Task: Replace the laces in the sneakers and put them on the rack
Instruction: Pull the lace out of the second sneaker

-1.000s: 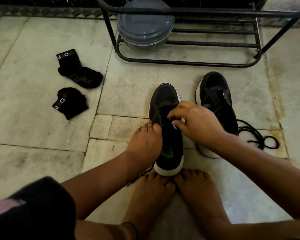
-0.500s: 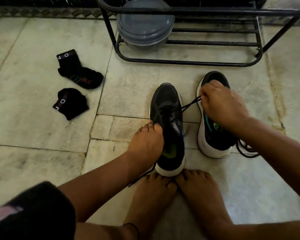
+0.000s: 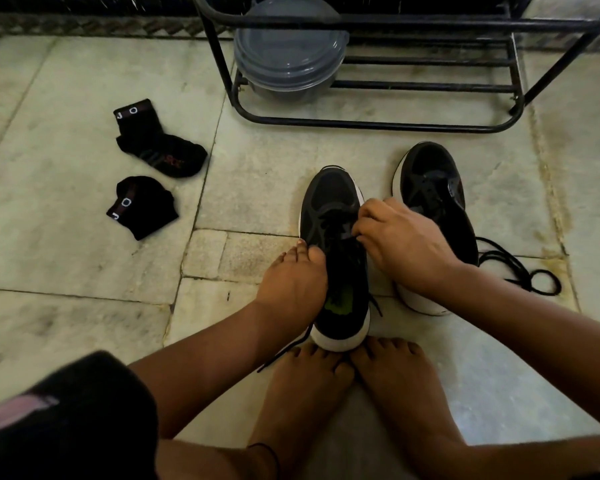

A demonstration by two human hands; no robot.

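Two black sneakers with white soles stand on the stone floor. The nearer sneaker (image 3: pixel 333 206) has its heel against my bare toes. My left hand (image 3: pixel 293 282) grips its left side by the collar. My right hand (image 3: pixel 400 240) is over its tongue and pinches the black lace (image 3: pixel 329 225) at the eyelets. One lace end trails out under my left wrist. The second sneaker (image 3: pixel 430 174) stands to the right, partly behind my right hand. A loose black lace (image 3: pixel 520 268) lies coiled on the floor beside it. The black metal rack (image 3: pixel 378 124) stands at the back.
A stack of grey lidded plastic tubs (image 3: pixel 288 53) sits on the rack's left end. Two black socks (image 3: pixel 160 147) (image 3: pixel 141 207) lie on the floor to the left. My bare feet (image 3: pixel 326 382) touch the nearer sneaker's heel.
My right hand, which had pulled a lace out to the right over the second sneaker, has come back to the nearer sneaker's eyelets. My left hand has stayed on the shoe.
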